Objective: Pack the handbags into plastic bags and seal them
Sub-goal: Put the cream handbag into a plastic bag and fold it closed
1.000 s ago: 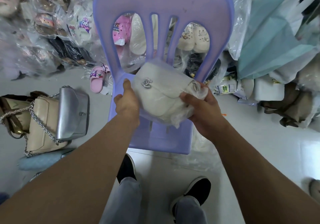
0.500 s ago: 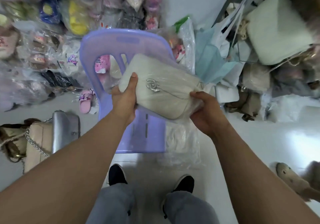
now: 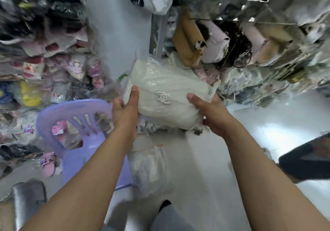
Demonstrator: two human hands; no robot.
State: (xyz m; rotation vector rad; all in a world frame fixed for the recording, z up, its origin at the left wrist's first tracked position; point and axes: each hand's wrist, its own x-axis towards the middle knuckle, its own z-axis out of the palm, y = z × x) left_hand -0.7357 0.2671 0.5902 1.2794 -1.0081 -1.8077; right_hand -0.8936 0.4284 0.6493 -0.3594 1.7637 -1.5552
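The clear plastic bag is slippery and its flap at 10 o'clock seems not sealed, so the white handbag inside, at the centre, could slide out if one grip weakens. The left hand clamps its left end, the right hand its right end. I count one white handbag, one bag around it, one purple chair at 8 o'clock, one silver handbag at 7 o'clock.

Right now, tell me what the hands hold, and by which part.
Both hold the cream handbag wrapped in clear plastic: left hand grips its left end, right hand its right end.
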